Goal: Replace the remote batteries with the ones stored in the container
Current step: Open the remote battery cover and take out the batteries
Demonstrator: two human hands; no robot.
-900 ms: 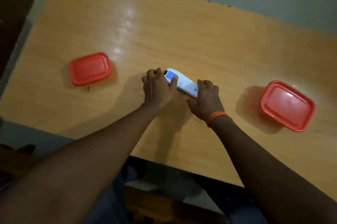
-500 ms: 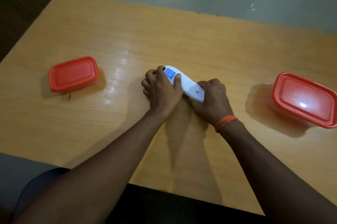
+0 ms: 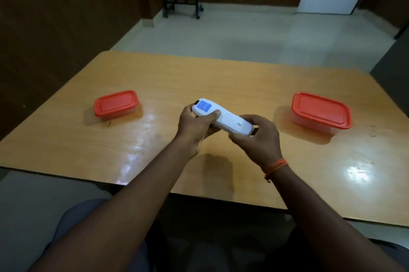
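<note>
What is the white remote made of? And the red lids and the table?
Remote: probably matte white plastic, smooth moulded shape. Left lid and right lid: likely red plastic, with thin moulded rims. Table: looks like glossy wood or wood-look laminate, showing grain lines and shiny reflections.

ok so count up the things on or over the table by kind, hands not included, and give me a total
Red-lidded containers: 2, one on the left, one on the right
White remote: 1, held above the table by the left hand and right hand
Total: 3
</note>
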